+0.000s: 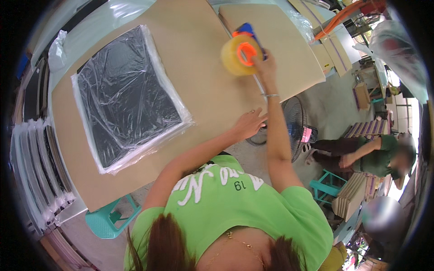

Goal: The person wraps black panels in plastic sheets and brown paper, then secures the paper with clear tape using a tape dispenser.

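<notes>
My right hand (266, 70) grips a tape dispenser (233, 58) with a wide yellowish roll, an orange hub and a blue part at its far end. The dispenser is over the seam between a large brown cardboard sheet (194, 58) and a second cardboard piece (275, 40) on the right. Near the seam's close end, my left hand (250, 124) rests at the sheet's edge, fingers stretched out and holding nothing. To the left, a dark rectangular panel (131, 95) in clear plastic film with pale edges lies on the large sheet. Whether tape touches the cardboard is unclear.
A floor fan (296, 128) stands just right of the table. Beyond it, a person in a green shirt (384, 156) is near a teal stool (327, 185) and stacked boards (350, 196). Another teal stool (110, 219) and several wrapped panels (38, 167) are at the left.
</notes>
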Available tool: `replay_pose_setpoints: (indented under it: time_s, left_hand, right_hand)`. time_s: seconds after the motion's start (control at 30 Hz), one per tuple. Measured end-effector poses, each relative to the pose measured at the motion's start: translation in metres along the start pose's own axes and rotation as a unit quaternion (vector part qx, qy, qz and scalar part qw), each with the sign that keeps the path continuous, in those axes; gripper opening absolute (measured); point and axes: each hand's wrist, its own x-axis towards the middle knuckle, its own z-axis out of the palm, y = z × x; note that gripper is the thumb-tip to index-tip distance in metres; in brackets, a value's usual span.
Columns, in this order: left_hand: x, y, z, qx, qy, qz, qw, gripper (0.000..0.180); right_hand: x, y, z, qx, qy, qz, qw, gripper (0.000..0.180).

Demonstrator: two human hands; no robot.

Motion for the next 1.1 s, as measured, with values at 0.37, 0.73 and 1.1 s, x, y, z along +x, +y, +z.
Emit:
replay_pose_setpoints:
  time_s: [0.37,0.73,1.1]
  left_hand:
    - [0.049,0.0,0.034,0.029,0.011,0.03,0.999,0.036]
    - [0.036,-0.008,0.021,-0.347,0.196,-0.213,0.892,0.025]
    - [-0.006,-0.003,-0.07,-0.408,0.107,-0.32,0.849,0.025]
  right_hand:
    - [0.089,0.108,-0.106,-0.241,-0.013,0.095,0.966,0.058]
    - [0.048,0.07,-0.127,-0.046,-0.013,0.041,0.998,0.045]
    - [0.032,0.007,-0.103,0.065,0.015,-0.034,0.997,0.026]
